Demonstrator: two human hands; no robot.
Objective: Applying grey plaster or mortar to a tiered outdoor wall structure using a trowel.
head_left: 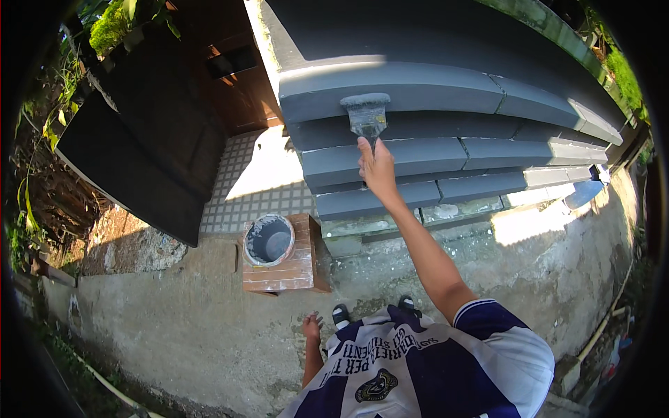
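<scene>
My right hand [377, 167] is closed round the handle of a wide paintbrush [367, 122]. Its grey-coated bristles lie against the face of the upper ledge on a grey, stepped wall [432, 97]. My left hand [313, 325] hangs low by my side, holding nothing, with its fingers loosely apart. Ahead of it, a bucket [270, 240] with dark grey paint inside and smears round its rim stands on a small brown wooden stool [306, 258].
Left of the wall, a checkered tile floor [237, 167] leads to a brown wooden door [240, 87]. A dark, curved-looking panel [146, 150] stands farther left, near plants. Under my feet is rough concrete [188, 327]. A blue object [584, 194] sits at the wall's right end.
</scene>
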